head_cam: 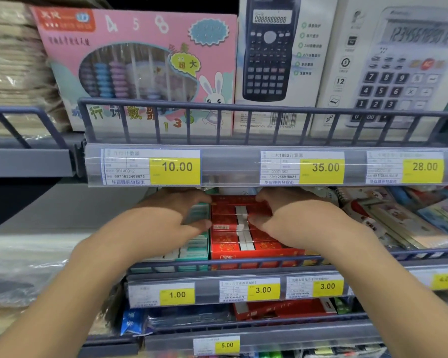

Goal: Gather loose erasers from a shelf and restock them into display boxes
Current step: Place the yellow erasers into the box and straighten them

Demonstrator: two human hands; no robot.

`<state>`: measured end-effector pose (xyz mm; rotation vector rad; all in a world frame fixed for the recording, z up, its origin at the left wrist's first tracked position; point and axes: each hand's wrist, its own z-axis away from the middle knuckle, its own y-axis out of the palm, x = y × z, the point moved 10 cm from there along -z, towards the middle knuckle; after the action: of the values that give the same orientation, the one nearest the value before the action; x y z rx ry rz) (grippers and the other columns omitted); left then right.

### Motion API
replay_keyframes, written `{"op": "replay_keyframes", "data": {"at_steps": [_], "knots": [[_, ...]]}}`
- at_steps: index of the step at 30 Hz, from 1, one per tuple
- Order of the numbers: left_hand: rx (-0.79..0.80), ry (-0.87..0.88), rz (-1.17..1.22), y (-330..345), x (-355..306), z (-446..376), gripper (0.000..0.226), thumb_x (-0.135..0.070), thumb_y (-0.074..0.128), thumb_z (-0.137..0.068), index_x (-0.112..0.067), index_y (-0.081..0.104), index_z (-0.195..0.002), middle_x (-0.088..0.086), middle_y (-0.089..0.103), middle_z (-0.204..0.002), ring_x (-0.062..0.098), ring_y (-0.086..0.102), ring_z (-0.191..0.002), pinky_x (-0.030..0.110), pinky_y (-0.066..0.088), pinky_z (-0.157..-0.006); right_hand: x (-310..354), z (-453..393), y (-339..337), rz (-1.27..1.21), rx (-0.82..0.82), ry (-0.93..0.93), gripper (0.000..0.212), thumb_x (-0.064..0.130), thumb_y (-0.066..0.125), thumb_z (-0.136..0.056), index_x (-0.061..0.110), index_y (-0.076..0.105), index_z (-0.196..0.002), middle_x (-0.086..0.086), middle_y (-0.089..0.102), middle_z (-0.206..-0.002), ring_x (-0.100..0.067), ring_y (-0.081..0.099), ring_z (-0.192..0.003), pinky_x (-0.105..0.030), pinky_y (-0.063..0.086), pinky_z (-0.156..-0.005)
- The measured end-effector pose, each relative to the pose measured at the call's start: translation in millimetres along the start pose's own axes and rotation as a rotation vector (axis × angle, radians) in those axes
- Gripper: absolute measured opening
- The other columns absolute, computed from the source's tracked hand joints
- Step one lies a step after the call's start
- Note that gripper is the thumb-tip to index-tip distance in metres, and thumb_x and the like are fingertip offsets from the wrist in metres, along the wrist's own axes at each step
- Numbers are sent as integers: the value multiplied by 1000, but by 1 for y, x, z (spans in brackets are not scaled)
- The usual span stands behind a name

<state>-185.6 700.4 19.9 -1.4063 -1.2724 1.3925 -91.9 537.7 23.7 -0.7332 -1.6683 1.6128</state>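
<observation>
A red display box on the middle shelf holds rows of red-wrapped erasers with white ends. To its left stands a teal display box of green-and-white erasers. My left hand reaches in over the teal box; its thumb and curled fingers clasp the left ends of the red erasers. From the other side, my right hand grips the right ends of the same rows with thumb and curled fingers. The fingertips at the back are partly hidden under the price rail above.
A wire guard rail fronts this shelf, with price tags below it. Notebooks and stationery packs lie to the right. The upper shelf's price rail hangs low, under an abacus box and calculator boxes. Plastic-wrapped goods sit at left.
</observation>
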Motion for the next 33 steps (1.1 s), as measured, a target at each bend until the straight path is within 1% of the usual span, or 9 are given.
{"op": "replay_keyframes", "data": {"at_steps": [3,6,11,16,20,25,27,30,33], "knots": [[71,-48,-63,-7,18,15,52,-62,63,-92,-56,43,-140,-18,52,-147,10,52,-129,32,43,-111,10,-5,-2,-63,-37,-95,55,64,51,-93,38,46,-141,6,58,-138,-19,58,-107,-31,45,-83],[174,-92,-126,-5,24,22,62,-60,67,-92,-51,42,-147,-18,44,-153,9,44,-135,26,37,-113,23,-14,8,-195,61,-188,52,63,62,-87,47,52,-135,13,56,-138,-15,55,-119,-28,44,-92],[248,-96,-223,-1,10,18,47,-39,58,-104,-31,49,-149,-4,49,-152,17,47,-137,26,39,-108,27,-27,15,-260,22,-236,41,56,69,-85,46,62,-125,13,62,-124,-12,57,-108,-26,46,-86],[248,-100,-243,-3,8,17,44,-31,54,-107,-30,48,-151,-2,47,-153,19,45,-139,28,37,-110,26,-27,16,-256,-14,-249,44,58,66,-87,47,59,-128,15,59,-124,-10,55,-108,-24,44,-84],[235,-91,-236,-2,16,17,50,-36,60,-103,-33,46,-151,-5,48,-151,18,45,-137,30,38,-111,42,-21,9,-344,-54,-271,40,62,62,-86,53,55,-124,31,52,-103,-3,52,-96,-18,39,-75],[189,-108,-245,-4,32,13,58,-34,65,-98,-40,45,-152,-8,46,-155,17,42,-141,33,36,-117,94,-22,16,-237,57,-408,41,54,60,-91,46,53,-131,14,57,-132,-13,60,-109,-31,50,-92],[200,-109,-261,0,35,13,58,-32,64,-98,-40,45,-152,-7,43,-158,18,41,-143,32,35,-117,108,-26,20,-172,73,-436,40,47,63,-92,39,58,-131,8,56,-133,-19,58,-116,-36,50,-98],[207,-112,-285,4,40,12,53,-34,62,-100,-40,47,-151,-7,43,-160,20,43,-143,33,36,-117,119,-30,27,-99,64,-459,37,37,67,-90,34,64,-127,5,57,-129,-21,55,-118,-29,44,-92],[198,-89,-304,5,42,12,50,-37,60,-101,-41,49,-149,-9,44,-160,21,45,-142,33,35,-118,124,-36,30,-62,58,-448,38,29,69,-88,31,65,-126,4,57,-127,-21,55,-118,-28,43,-91]]}}
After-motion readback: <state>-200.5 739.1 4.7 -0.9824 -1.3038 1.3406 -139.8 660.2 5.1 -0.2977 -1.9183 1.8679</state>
